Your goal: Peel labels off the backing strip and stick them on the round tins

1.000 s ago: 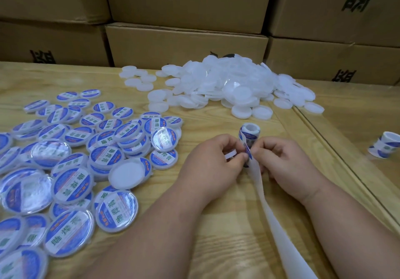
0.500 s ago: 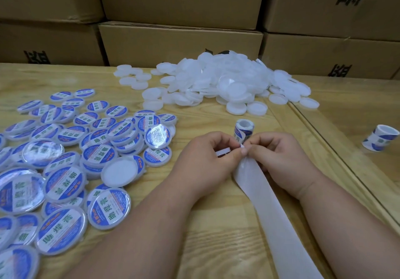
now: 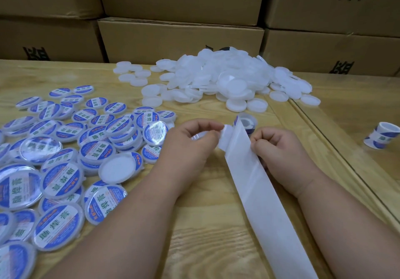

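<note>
Backing strip [image 3: 257,192]: bare white liner runs from the bottom edge of view up between my wrists to my fingers; its near end is cut off by the frame
My right hand [image 3: 279,148]: fingers curled tight, pinching the right edge of the strip, knuckles toward me
My left hand [image 3: 188,142]: fingers curled, pinching a white round label [image 3: 225,136] at its left side, just left of the strip
What has changed: half a second ago both hands met at one point on the strip; now they are apart and the label has swung out leftward. I judge the peel is nearly done, though I cannot tell if its right edge still clings to the liner
Label roll [image 3: 246,122]: just beyond my fingers, half hidden by the strip
Labelled tins [image 3: 62,179]: blue and white, spread on the wooden table [image 3: 207,235] to my left
Blank tins [image 3: 218,81]: a white heap farther back, centre; none is in my hands, so sticking comes next
Second roll [image 3: 381,134]: far right
Hard to make out: the label's printed face is turned away
Cardboard boxes [image 3: 179,38]: stacked behind
</note>
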Demonstrator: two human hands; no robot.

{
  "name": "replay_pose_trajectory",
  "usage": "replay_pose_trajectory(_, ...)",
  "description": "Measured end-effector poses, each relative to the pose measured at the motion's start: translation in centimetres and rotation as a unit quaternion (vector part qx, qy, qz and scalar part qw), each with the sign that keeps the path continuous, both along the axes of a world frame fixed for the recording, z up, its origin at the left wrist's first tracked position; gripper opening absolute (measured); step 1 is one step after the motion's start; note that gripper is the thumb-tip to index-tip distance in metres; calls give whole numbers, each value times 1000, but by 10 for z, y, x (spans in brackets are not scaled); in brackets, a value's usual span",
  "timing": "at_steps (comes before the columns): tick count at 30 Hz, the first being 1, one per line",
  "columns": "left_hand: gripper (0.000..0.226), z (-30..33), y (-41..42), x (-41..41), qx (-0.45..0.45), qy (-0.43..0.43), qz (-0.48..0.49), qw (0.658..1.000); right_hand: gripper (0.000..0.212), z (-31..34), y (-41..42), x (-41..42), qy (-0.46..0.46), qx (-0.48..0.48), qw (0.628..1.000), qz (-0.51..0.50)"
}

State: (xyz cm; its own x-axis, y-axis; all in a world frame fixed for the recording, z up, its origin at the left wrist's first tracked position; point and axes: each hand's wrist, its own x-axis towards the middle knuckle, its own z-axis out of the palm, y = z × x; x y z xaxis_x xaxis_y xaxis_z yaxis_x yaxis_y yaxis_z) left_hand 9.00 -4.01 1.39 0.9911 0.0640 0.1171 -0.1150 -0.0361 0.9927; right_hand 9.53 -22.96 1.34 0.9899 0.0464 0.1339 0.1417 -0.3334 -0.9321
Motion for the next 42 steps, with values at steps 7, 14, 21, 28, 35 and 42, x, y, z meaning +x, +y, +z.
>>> replay_pose_trajectory(7, 17, 2, -1, 1, -96, -16, 41, 994, 10, -2, -2, 0, -38, 21, 998, -37)
replay_pose_trajectory(14, 15, 4, -4, -2, -81, -25, 21, 996, 26, 3, 10, -6, -265, -40, 963, -38)
replay_pose_trajectory(21, 17, 3, -3, 0, -81, -22, -3, 996, 24, 5, 12, -9, -306, -84, 948, -31)
replay_pose_trajectory(28, 26, 2, -4, -2, -106, -46, -65, 991, 20, 6, 18, -9, -259, 17, 959, -111)
replay_pose_trajectory(35, 32, 7, 0, 8, -329, 28, -63, 942, 20, 12, 15, -9, -147, 167, 968, -117)
replay_pose_trajectory(42, 29, 5, -4, 15, -332, 64, -69, 939, 29, 10, 24, -11, -77, 189, 979, -21)
